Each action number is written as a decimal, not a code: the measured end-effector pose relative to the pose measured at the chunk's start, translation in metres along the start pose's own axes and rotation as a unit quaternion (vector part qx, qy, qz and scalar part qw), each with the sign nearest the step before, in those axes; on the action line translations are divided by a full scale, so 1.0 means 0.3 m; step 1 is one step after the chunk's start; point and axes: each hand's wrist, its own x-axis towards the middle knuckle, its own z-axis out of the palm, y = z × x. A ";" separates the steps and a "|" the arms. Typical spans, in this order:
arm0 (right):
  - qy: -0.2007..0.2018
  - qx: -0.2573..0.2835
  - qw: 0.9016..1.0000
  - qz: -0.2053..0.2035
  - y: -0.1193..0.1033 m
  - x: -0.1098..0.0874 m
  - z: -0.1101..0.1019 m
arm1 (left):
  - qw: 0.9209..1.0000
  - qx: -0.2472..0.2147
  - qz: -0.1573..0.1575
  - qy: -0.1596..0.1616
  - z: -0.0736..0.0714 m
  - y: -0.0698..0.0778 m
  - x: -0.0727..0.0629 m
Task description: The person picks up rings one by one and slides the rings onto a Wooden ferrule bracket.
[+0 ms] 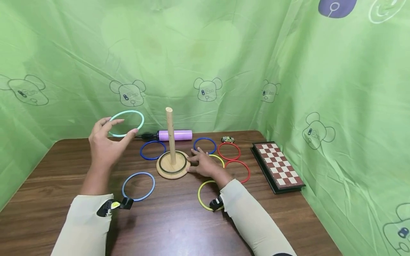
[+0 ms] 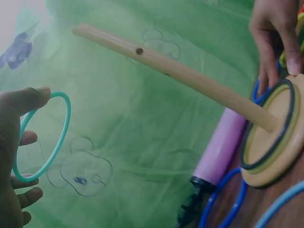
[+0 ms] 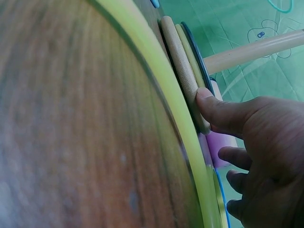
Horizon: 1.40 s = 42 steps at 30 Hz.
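Observation:
My left hand [image 1: 107, 144] holds a mint-green ring [image 1: 143, 121] in the air between thumb and fingers, left of a wooden post [image 1: 171, 135]. The post stands upright on a round wooden base [image 1: 164, 173]. Around its foot lies a dark ring [image 1: 161, 167]. At the base's right edge is my right hand [image 1: 206, 164]; its thumb [image 3: 221, 107] touches the rim, and the other fingers extend loosely beside it. A yellow ring [image 1: 200, 199] lies under the right wrist, and another yellow ring [image 1: 221, 160] is partly hidden by that hand.
Blue rings [image 1: 141, 153] [image 1: 205, 138] lie behind the base, a light blue ring [image 1: 153, 185] front left, red rings [image 1: 238, 153] [image 1: 248, 174] right. A purple pump [image 1: 180, 135] and toy car [image 1: 227, 139] lie at the back. A chessboard box [image 1: 278, 165] sits at right, beside green cloth.

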 end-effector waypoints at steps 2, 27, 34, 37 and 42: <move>0.000 0.002 1.000 0.001 0.000 -0.002 -0.002 | 1.000 -0.003 0.008 0.001 0.001 0.019 0.019; 0.003 0.001 1.000 0.001 -0.001 0.000 0.000 | 0.994 -0.074 0.057 -0.064 0.102 0.227 0.111; 0.001 0.004 1.000 -0.001 0.002 0.001 0.000 | 0.990 -0.078 0.089 -0.078 0.163 0.257 0.093; 0.002 0.005 1.000 -0.001 0.002 -0.001 0.001 | 0.990 -0.075 0.087 -0.081 0.183 0.255 0.076; 0.003 0.007 1.000 -0.003 0.001 -0.004 0.001 | 0.991 -0.077 0.081 -0.073 0.205 0.225 0.036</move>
